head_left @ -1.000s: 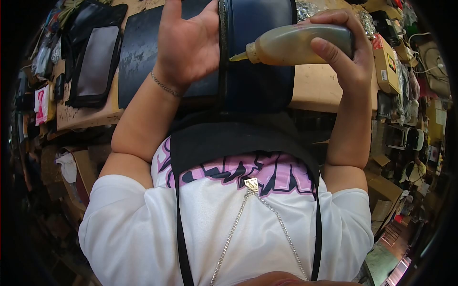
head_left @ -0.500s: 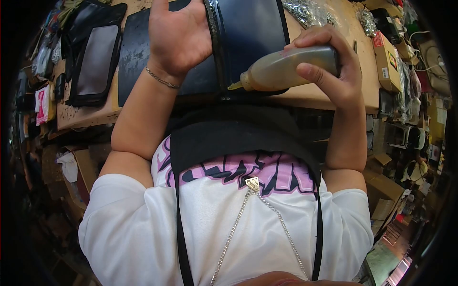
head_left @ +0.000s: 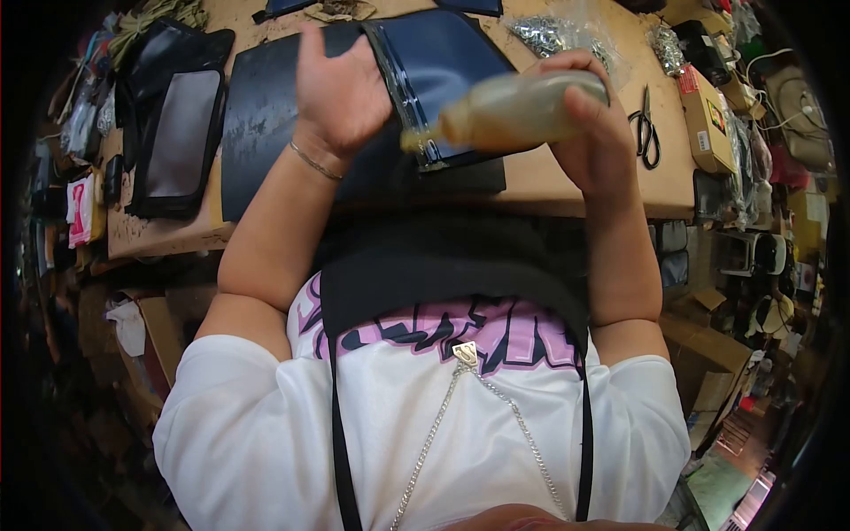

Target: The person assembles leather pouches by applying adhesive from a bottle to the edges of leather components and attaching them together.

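My right hand (head_left: 598, 124) is wrapped round a squeeze bottle (head_left: 522, 111) with cloudy amber liquid in it. The bottle is tipped sideways, its yellowish nozzle (head_left: 416, 140) right at the lower end of a shiny black strip (head_left: 403, 84). That strip runs along the left edge of a dark blue panel (head_left: 447, 53). My left hand (head_left: 341, 97) holds the panel at this edge, palm up and thumb apart, with its fingers partly hidden behind the strip. Beneath both lies a black sheet (head_left: 266, 124) with a scuffed surface.
Scissors (head_left: 649, 133) lie on the table (head_left: 668, 181) right of the bottle. Behind them is a clear bag of small metal parts (head_left: 549, 40). A cardboard box (head_left: 708, 119) stands at the right edge. Black pieces with a grey window (head_left: 181, 119) lie at the left.
The panel has turned, its lower end swinging leftward over the black sheet. The bottle has shifted left and up with my right hand. The view has moved, revealing the scissors.
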Available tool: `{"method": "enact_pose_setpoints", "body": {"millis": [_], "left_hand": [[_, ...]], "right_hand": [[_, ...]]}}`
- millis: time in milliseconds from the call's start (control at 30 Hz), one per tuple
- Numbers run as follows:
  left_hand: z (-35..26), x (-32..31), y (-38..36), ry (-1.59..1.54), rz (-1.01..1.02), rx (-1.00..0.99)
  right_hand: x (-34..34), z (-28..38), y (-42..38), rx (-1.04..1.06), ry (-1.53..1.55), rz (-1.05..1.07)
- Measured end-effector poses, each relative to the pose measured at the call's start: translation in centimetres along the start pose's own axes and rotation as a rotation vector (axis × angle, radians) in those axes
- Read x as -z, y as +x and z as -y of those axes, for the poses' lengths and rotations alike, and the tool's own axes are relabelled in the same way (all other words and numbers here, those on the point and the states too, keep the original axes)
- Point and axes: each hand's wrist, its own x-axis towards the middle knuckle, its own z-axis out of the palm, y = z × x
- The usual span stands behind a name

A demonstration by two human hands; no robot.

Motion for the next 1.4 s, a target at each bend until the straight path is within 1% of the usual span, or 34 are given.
{"method": "enact_pose_setpoints", "body": {"millis": [33,67,100,167,200,233,300,333,400,433,533,600,633,700,767,900,967,1033,1067,1167,1233,1400], "left_hand": [[0.3,0.5,0.5,-0.111,0.228,0.161],[0.3,0.6,0.2,-0.034,0.185,0.217],[0.6,0.4,-0.5,0.042,0.141,0.274],[2.8,0.6,-1.9,0.570,-0.083,0.157],[4.1,-0.3,-2.1,0.756,-0.142,0.055],[5.4,-1.2,-2.4,0.947,-0.221,-0.037],[7.6,-4.3,-1.7,1.170,-0.275,-0.306],[7.4,-3.1,-1.1,1.187,-0.271,-0.457],[5.5,-3.1,-1.9,1.391,-0.361,-0.321],[4.8,-3.1,-2.1,1.490,-0.407,-0.250],[5.1,-1.4,-2.0,1.502,-0.328,-0.519],[5.0,-1.8,-2.2,1.567,-0.350,-0.536],[5.0,-1.9,-2.2,1.598,-0.360,-0.543],[4.9,-1.3,-2.1,1.538,-0.353,-0.545],[4.8,-1.0,-2.3,1.509,-0.382,-0.512],[4.3,-1.6,-2.8,1.538,-0.498,-0.366],[4.3,-1.1,-2.9,1.479,-0.503,-0.377],[4.8,-0.2,-2.8,1.375,-0.459,-0.465],[5.0,0.1,-2.8,1.345,-0.434,-0.503],[5.0,-1.1,-2.3,1.432,-0.388,-0.573],[4.9,-1.7,-2.0,1.554,-0.404,-0.596],[5.2,-1.4,-1.6,1.526,-0.442,-0.574]], "right_hand": [[-0.4,0.3,0.4,-0.002,0.077,-0.062],[-1.1,0.6,0.7,0.039,0.203,-0.165],[-1.6,1.1,1.3,0.053,0.235,-0.207],[-2.0,2.0,2.4,0.083,0.297,-0.292],[-1.9,2.0,2.8,0.099,0.300,-0.328],[-2.0,2.2,2.9,0.087,0.303,-0.288],[-2.3,2.2,3.1,0.053,0.313,-0.201],[-2.3,2.4,3.1,0.118,0.197,-0.248],[-2.0,3.1,2.5,0.248,-0.034,-0.337],[-2.4,3.8,2.2,0.343,-0.124,-0.333],[-3.9,5.8,0.7,0.598,-0.464,-0.315],[-4.2,6.2,-0.4,0.722,-0.789,-0.294],[-4.6,6.1,-0.6,0.741,-0.810,-0.305],[-5.4,5.5,-0.9,0.778,-0.853,-0.325],[-5.6,5.5,-1.2,0.765,-0.853,-0.314],[-5.5,5.4,-1.3,0.749,-0.856,-0.291],[-5.5,5.4,-1.2,0.737,-0.865,-0.269],[-5.5,5.2,-1.4,0.708,-0.902,-0.248],[-5.4,5.2,-1.3,0.737,-0.929,-0.246],[-4.9,5.0,-1.0,0.807,-0.982,-0.253],[-4.7,4.9,-1.1,0.821,-0.996,-0.250],[-5.3,5.0,-1.5,0.806,-1.101,-0.164]]}}
